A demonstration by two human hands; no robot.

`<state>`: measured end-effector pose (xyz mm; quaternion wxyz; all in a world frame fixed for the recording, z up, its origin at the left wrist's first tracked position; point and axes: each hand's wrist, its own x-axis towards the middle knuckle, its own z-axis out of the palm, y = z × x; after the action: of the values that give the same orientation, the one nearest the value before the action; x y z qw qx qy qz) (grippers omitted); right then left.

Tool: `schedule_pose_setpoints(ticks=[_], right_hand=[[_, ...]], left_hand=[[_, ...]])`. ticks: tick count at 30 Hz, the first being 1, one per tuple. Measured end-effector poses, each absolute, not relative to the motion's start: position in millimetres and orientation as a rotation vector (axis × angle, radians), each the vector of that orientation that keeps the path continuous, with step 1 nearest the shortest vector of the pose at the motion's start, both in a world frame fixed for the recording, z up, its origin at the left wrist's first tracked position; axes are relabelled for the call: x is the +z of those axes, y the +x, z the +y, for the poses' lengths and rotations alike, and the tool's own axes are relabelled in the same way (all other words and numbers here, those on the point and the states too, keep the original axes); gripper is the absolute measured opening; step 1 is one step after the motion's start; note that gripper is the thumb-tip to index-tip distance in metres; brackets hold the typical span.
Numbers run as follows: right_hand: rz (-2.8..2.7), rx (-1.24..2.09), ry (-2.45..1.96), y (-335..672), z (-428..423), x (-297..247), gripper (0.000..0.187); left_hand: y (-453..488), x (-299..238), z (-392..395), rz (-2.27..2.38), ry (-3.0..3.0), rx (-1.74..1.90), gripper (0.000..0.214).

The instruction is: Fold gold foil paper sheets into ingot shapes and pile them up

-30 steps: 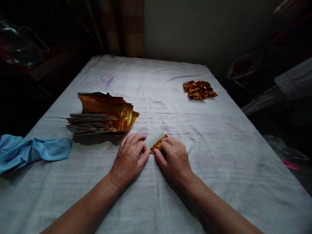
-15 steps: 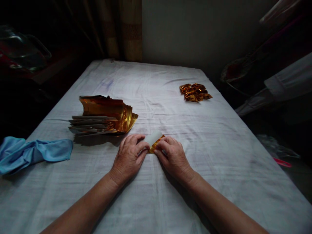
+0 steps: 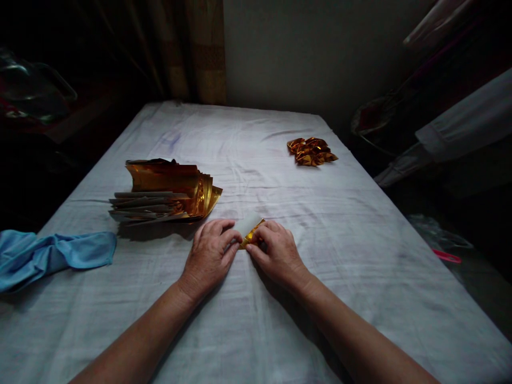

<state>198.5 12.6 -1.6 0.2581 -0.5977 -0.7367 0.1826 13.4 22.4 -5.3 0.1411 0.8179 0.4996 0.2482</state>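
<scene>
Between my hands lies a sheet of gold foil paper (image 3: 249,228), partly folded, its pale back and a gold strip both showing. My left hand (image 3: 212,250) pinches its left side, thumb and fingers together. On the right edge, my right hand (image 3: 277,250) grips the gold strip between thumb and curled fingers. Much of the sheet is hidden beneath the fingers. Beyond my left hand is a thick stack of gold foil paper (image 3: 166,181), curved and fanned. Several folded gold foil pieces (image 3: 312,152) sit in a cluster at the back right.
A white cloth (image 3: 360,288) with wrinkles covers the table. At the left edge lies a crumpled blue cloth (image 3: 80,250). A glass jug (image 3: 32,88) stands in the dark at far left. Beyond the right edge are clear plastic (image 3: 436,232) and a pink object (image 3: 447,256).
The whole view has shifted slightly, so most things appear a little further left. Both hands keep hold of the foil paper, with little visible change in the fold.
</scene>
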Motion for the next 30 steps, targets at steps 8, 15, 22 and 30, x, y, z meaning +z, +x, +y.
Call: schedule_pose_setpoints(ticks=[8, 15, 22, 30], right_hand=[[-1.982, 0.71, -1.459, 211.1, 21.1, -0.2, 0.02], [-1.932, 0.704, -1.462, 209.3, 19.9, -4.0, 0.018], [-1.944, 0.699, -1.384, 213.1, 23.3, -10.4, 0.02], [-1.995, 0.669, -1.36, 215.8, 26.9, -14.1, 0.018]], left_hand=[[14.1, -3.6, 23.4, 1.44, 2.409, 0.719, 0.017], [34.2, 2.1, 23.2, 1.579, 2.386, 0.609, 0.011], [29.4, -4.3, 25.7, 1.596, 2.365, 0.55, 0.003], [19.8, -7.9, 23.6, 1.621, 2.433, 0.633, 0.006]])
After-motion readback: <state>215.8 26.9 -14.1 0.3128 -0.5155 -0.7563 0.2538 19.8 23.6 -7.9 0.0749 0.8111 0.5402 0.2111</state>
